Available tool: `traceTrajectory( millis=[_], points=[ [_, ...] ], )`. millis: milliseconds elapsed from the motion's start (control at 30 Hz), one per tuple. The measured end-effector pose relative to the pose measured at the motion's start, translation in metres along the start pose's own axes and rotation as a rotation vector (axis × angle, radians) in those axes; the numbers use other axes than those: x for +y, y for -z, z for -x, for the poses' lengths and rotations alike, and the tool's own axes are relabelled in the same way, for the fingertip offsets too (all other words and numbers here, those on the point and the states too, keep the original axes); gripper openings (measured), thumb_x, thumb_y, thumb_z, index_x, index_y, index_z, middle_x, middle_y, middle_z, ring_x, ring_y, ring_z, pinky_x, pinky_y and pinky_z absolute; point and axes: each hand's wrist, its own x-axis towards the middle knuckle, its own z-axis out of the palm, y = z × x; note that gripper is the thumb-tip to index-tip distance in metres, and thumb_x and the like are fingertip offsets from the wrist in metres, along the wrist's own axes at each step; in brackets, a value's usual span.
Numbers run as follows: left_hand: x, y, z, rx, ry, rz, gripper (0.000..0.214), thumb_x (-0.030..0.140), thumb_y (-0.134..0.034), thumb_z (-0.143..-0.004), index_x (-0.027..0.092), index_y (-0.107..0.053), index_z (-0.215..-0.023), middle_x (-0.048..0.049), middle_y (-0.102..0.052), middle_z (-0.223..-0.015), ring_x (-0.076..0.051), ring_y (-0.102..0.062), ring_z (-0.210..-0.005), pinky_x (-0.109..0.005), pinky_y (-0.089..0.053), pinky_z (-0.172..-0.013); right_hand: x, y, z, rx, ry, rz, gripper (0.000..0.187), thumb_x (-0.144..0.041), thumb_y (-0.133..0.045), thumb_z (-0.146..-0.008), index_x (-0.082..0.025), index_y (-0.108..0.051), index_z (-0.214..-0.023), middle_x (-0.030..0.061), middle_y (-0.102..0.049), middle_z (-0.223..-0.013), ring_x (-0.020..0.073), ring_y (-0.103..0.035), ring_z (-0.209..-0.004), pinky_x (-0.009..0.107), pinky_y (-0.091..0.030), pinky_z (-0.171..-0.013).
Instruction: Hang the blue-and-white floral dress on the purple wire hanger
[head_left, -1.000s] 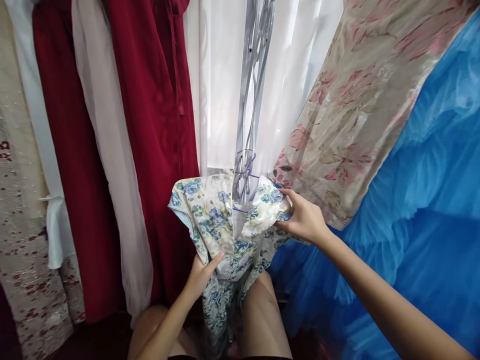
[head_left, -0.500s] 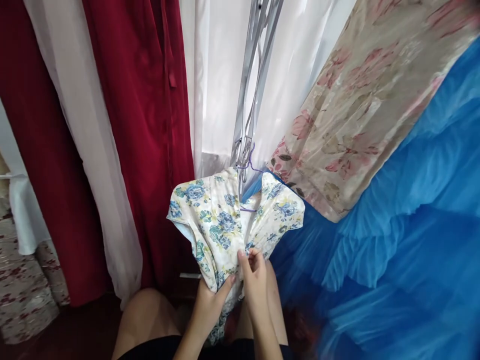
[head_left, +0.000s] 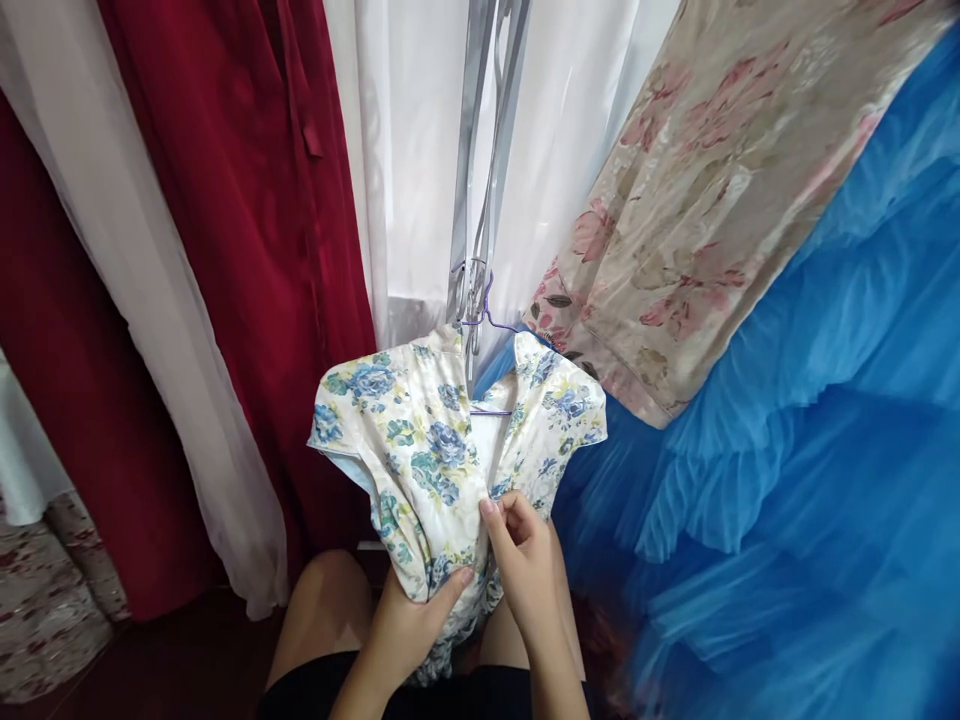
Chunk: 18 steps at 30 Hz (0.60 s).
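A white dress (head_left: 420,430) printed with blue roses and green leaves hangs by its shoulders on a thin purple hanger (head_left: 489,300) in front of me. Its skirt bunches down between my knees. My left hand (head_left: 412,615) grips the dress at the waist, thumb lying on the front and fingers hidden behind the fabric. Higher up, my right hand (head_left: 521,545) pinches the edge of the front opening between thumb and curled fingers, at the base of the V neckline.
Grey ribbons (head_left: 480,150) hang behind the hanger against a white curtain (head_left: 420,180). Dark red cloth (head_left: 217,200) and a pale sheer panel (head_left: 165,300) hang at left. To the right are a beige floral garment (head_left: 675,220) and ruffled blue tulle (head_left: 825,450).
The view has shifted slightly, so the hanging fabrics sit further left and higher. Both hands keep their holds on the dress, with little movement.
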Motion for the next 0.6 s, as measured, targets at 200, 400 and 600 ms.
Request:
traceTrajectory(
  millis=[200, 400, 600],
  points=[
    [-0.004, 0.002, -0.004, 0.077, -0.038, -0.051, 0.063, 0.040, -0.080, -0.074, 0.030, -0.063, -0.133, -0.0073, -0.072, -0.120, -0.033, -0.058, -0.130, -0.044, -0.047, -0.112, -0.001, 0.004, -0.003, -0.095, -0.031, -0.017, 0.042, -0.046, -0.055, -0.094, -0.022, -0.043, -0.062, -0.0045, -0.036, -0.058, 0.0135, -0.033, -0.056, 0.028, -0.026, -0.054],
    [-0.017, 0.009, -0.006, 0.542, -0.065, 0.026, 0.075, 0.043, -0.076, -0.081, 0.025, -0.041, -0.145, -0.0126, -0.059, -0.137, -0.033, -0.059, -0.125, -0.045, -0.052, -0.102, -0.008, -0.001, 0.006, -0.248, -0.103, -0.045, 0.034, -0.029, -0.052, -0.089, -0.021, -0.047, -0.057, -0.0049, -0.037, -0.052, 0.0119, -0.031, -0.051, 0.028, -0.022, -0.052],
    [-0.013, 0.010, -0.008, 0.507, -0.419, -0.309, 0.044, 0.031, -0.072, -0.085, 0.024, -0.055, -0.125, -0.0117, -0.052, -0.137, -0.031, -0.049, -0.133, -0.047, -0.038, -0.114, -0.010, -0.013, 0.010, -0.300, -0.159, -0.035, 0.031, -0.022, -0.050, -0.085, -0.021, -0.042, -0.055, -0.0049, -0.035, -0.054, 0.0113, -0.030, -0.053, 0.027, -0.021, -0.051]
  ],
)
